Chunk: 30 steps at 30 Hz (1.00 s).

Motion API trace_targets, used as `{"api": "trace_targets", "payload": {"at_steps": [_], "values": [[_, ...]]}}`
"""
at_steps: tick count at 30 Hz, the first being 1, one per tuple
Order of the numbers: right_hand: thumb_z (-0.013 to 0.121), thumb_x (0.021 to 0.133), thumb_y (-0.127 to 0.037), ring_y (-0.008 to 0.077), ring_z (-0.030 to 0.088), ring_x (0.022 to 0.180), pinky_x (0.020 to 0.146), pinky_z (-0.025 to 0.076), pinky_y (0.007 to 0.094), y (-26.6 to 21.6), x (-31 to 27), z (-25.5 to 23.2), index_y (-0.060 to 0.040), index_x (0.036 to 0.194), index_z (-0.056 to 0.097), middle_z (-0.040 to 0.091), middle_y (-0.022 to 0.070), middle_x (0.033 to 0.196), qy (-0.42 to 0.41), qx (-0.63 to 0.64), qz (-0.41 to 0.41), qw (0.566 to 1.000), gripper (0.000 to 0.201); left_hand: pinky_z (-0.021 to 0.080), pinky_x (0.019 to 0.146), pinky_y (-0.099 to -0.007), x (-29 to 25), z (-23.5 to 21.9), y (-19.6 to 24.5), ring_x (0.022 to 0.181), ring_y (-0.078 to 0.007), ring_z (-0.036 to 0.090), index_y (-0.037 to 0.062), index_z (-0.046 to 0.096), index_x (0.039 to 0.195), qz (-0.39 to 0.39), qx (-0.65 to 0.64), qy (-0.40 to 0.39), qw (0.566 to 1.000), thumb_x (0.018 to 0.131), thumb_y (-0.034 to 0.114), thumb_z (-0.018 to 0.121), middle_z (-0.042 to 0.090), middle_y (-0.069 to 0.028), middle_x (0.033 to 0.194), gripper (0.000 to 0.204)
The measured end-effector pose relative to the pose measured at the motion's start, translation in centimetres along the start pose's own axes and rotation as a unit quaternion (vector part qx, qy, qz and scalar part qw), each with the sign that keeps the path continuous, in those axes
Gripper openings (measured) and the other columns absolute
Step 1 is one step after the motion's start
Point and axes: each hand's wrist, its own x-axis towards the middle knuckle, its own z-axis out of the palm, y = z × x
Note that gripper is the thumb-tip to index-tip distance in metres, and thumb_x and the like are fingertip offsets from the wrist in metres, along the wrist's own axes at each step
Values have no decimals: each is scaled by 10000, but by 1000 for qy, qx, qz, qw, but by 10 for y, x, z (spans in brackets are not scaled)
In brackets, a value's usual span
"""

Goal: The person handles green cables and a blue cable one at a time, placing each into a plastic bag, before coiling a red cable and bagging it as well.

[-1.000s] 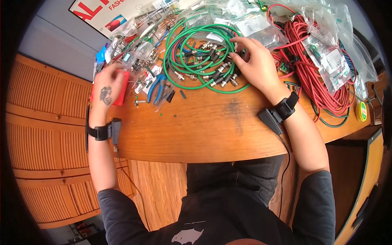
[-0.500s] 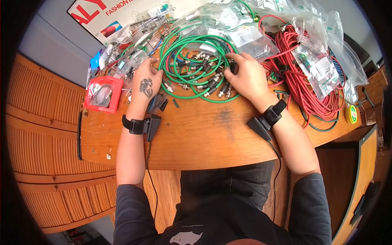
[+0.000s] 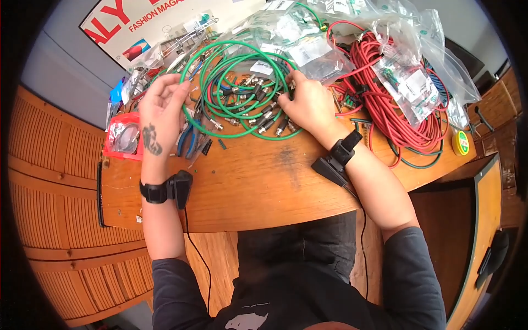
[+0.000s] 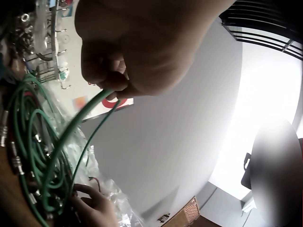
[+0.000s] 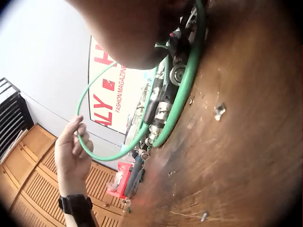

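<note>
Coiled green cables (image 3: 258,135) with metal connectors (image 3: 268,125) lie on the table in the head view. One green loop (image 4: 75,120) is pinched between the thumb and curled fingers of the left hand (image 3: 164,113), raised left of the coil; the right wrist view shows this loop (image 5: 110,158) lifted off the pile, with the left hand (image 5: 73,158) at its far side. At the coil's right edge, the right hand (image 3: 312,104) has thumb and fingers bent round part of the bundle; its fingertips are partly hidden.
Blue-handled pliers (image 3: 187,142) and a red bin (image 3: 124,137) are at the left. Clear plastic bags (image 3: 308,52) lie behind the coil. A thick red cable bundle (image 3: 407,118) and a yellow-green round container (image 3: 461,143) stand at the right. The table's front edge (image 3: 264,226) faces the person.
The left hand went from the red bin to the coil's left edge, then back left, drawing a green loop outward and up. The right hand stays at the coil while the view shifts.
</note>
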Motion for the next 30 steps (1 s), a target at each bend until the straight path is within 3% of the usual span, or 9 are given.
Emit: {"api": "trace_targets", "payload": {"at_steps": [6, 8, 9, 12, 17, 21, 23, 27, 30], "values": [[610, 886, -297, 364, 657, 700, 628, 483, 459, -4, 0, -10, -3, 860, 643, 624, 220, 682, 38, 166, 8, 985, 297, 372, 465, -171, -19, 4, 16, 553, -27, 501, -23, 581, 1151, 133, -46, 53, 989, 946, 98, 637, 636, -36, 788, 245], [579, 952, -286, 300, 615, 576, 559, 452, 401, -8, -2, -21, 6, 871, 623, 580, 180, 619, 52, 279, -32, 958, 307, 412, 521, -169, -22, 7, 9, 615, -34, 526, -29, 580, 1161, 198, -39, 131, 971, 941, 57, 631, 634, -38, 822, 242], [559, 988, -281, 189, 584, 542, 531, 435, 319, -6, -3, -19, 8, 844, 612, 562, 114, 588, 35, 314, -35, 948, 327, 442, 558, -183, -24, 6, 7, 669, -47, 544, -37, 580, 1159, 193, -41, 133, 971, 934, 23, 627, 632, -57, 901, 238], [532, 1008, -260, 111, 596, 585, 536, 431, 265, -9, -7, -16, -9, 843, 628, 584, 53, 603, -1, 452, 18, 892, 315, 454, 573, -197, -18, 1, -16, 697, -59, 554, -51, 577, 1144, 241, 40, 106, 964, 932, 16, 626, 615, -67, 960, 227], [452, 1040, -200, 145, 663, 688, 584, 489, 228, 0, -1, 1, -44, 1111, 558, 566, 22, 747, -30, 603, 62, 795, 202, 443, 571, -200, -16, 26, -45, 663, -68, 559, -1, 584, 1073, 96, -35, 57, 993, 952, 97, 624, 594, -40, 889, 161], [456, 1035, -187, 146, 665, 703, 587, 493, 232, 3, -1, 4, -50, 1116, 562, 561, 19, 741, -45, 596, 116, 793, 191, 431, 543, -207, -20, 36, -50, 619, -72, 547, -14, 580, 1053, 21, -4, -1, 1000, 948, 98, 623, 576, -19, 792, 160], [458, 1032, -173, 142, 664, 716, 587, 492, 226, 4, 0, 5, -44, 1116, 555, 568, 19, 748, -66, 577, 109, 806, 182, 412, 486, -212, -17, 35, -69, 549, -64, 526, 19, 563, 996, -36, 39, -124, 991, 948, 121, 621, 601, -27, 751, 126], [467, 1032, -173, 134, 660, 731, 588, 494, 222, 4, -2, 8, -36, 1134, 539, 579, 22, 770, -96, 558, 83, 820, 185, 349, 364, -206, -12, 37, -71, 456, -100, 525, 3, 484, 995, -87, -125, -102, 983, 931, 137, 643, 626, -109, 791, 218], [470, 1034, -178, 132, 661, 751, 593, 495, 222, -1, -5, 7, -38, 1145, 534, 584, 22, 784, -112, 550, 63, 825, 189, 339, 327, -221, -15, 43, -60, 415, -111, 505, -22, 439, 1082, -134, -107, -57, 984, 907, 173, 680, 616, -128, 771, 357]]}}
